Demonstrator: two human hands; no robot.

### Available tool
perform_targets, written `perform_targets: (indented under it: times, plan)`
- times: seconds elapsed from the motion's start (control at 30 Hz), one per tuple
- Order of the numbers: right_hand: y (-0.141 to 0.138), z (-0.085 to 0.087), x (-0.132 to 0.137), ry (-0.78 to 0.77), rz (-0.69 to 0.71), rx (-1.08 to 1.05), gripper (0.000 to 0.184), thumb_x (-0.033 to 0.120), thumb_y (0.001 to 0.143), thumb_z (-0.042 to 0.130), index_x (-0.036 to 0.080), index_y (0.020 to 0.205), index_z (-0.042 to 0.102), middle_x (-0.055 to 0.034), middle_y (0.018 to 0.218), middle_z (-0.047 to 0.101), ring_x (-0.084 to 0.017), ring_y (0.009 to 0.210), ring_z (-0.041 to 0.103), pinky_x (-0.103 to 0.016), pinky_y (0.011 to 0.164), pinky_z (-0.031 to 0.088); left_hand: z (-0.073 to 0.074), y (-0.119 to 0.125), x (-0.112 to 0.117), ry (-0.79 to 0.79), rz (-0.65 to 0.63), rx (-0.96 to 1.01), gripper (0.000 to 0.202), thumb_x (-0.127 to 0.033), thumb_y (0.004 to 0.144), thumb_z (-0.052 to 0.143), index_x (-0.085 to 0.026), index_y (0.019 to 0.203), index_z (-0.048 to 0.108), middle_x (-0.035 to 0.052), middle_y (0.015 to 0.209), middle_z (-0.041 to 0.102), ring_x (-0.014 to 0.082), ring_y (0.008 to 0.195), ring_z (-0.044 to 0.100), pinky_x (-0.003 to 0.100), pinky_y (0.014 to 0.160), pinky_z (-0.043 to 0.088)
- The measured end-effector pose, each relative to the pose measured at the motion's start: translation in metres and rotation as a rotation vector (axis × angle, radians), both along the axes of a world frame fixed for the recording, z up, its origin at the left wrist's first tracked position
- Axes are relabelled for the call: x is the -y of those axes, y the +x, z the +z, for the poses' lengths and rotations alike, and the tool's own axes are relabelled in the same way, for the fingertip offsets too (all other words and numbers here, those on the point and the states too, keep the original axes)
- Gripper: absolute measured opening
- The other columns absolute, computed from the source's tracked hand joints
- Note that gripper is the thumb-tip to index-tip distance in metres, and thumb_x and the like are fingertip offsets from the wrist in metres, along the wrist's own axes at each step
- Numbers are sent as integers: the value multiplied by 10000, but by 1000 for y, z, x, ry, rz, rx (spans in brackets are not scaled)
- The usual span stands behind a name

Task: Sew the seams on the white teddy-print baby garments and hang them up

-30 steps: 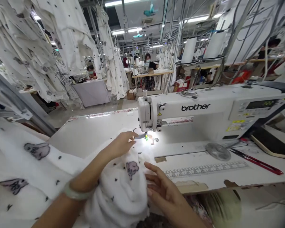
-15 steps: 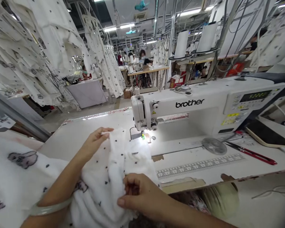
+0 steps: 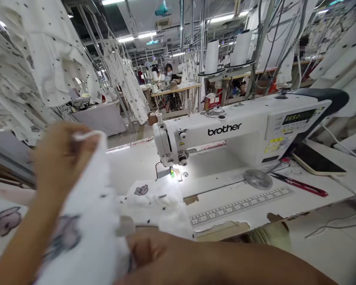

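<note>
White plush fabric [image 3: 83, 221] with dark dots and rabbit prints is soft and light, so it sags and bunches wherever you let go; take hold along an edge rather than mid-panel. Far left, garments [image 3: 32, 67] in the same print hang from a rack. Your left hand [image 3: 65, 154], blurred, is raised and appears to pinch the cloth's upper edge, while the rest spreads onto the sewing table [image 3: 130, 162]. Your right hand [image 3: 145, 249] lies low across the cloth, too blurred to tell whether it grips. The fabric reaches just in front of the presser foot [image 3: 171, 173] of the Brother sewing machine [image 3: 225, 136]. Further right lie red thread snips [image 3: 299, 187] and a phone [image 3: 317, 158].
</note>
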State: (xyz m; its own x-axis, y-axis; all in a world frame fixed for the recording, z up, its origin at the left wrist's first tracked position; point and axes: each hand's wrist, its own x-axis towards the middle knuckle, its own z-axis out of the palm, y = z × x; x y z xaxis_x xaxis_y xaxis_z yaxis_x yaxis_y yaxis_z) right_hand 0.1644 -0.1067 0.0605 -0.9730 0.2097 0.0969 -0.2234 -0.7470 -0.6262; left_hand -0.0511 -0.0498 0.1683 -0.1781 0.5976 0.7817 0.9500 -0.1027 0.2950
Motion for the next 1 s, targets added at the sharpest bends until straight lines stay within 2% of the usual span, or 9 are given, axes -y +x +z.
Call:
perform_targets:
  times: [0.13,0.23,0.4,0.47,0.57,0.67,0.77,0.87,1.0]
  plan:
    - [41,-24,-7,-159,-309,184,721,366,635,871,180,1268,580,-70,1101,675,-147,898,645,-231,813,499,-58,49,-42,-532,-400,-44,255,-423,876,508,-205,911,635,37,899,661,222,881,592,346,836,457]
    - [81,-37,-7,-143,-377,204,719,355,736,806,213,1365,487,-94,1206,631,-187,1048,630,-259,865,481,-96,65,-63,-780,-525,51,253,-410,868,504,-199,889,643,29,866,688,201,782,626,293,700,481]
    - [121,-57,-14,27,-327,284,857,256,754,753,283,1483,303,-72,1232,609,-142,999,639,-251,861,455,-100,53,-68,-997,-605,116,255,-428,799,601,-198,870,681,21,857,694,205,813,626,297,745,478]
    - [126,-56,-30,319,-309,324,835,187,775,686,284,1499,281,-82,1237,603,-154,1034,624,-273,875,454,-98,46,-66,-1056,-608,132,264,-404,786,606,-201,930,696,40,968,703,215,866,625,303,767,473]
    - [123,-43,-65,1051,-410,441,661,105,858,525,266,1477,361,-94,1201,624,-186,1081,588,-335,918,449,-107,42,-66,-1095,-576,152,317,-385,782,591,-201,1026,674,50,1055,678,211,860,608,298,735,462]
    - [109,-30,-104,1790,-426,435,469,94,917,485,174,1379,495,-101,1038,660,-192,940,594,-324,814,461,-123,43,-68,-1102,-536,165,273,-423,794,568,-186,900,653,21,882,645,189,759,566,284,668,432]
    - [90,-28,-132,2357,-404,261,345,77,931,493,100,1269,553,-81,926,635,-182,805,553,-289,626,414,-128,49,-72,-1065,-492,178,297,-474,788,555,-188,707,568,0,725,549,181,702,510,279,627,399]
    - [78,-38,-149,2650,-437,57,190,64,949,467,107,1031,634,-45,872,607,-154,717,519,-282,557,363,-123,56,-75,-1042,-486,200,269,-459,767,574,-202,697,535,1,716,520,193,728,503,280,631,394]
    - [82,-58,-161,2629,-596,-58,166,168,986,480,130,947,637,-41,887,640,-139,711,545,-268,588,404,-118,66,-84,-1079,-496,239,202,-379,720,604,-207,698,501,-20,675,467,171,668,462,268,588,353]
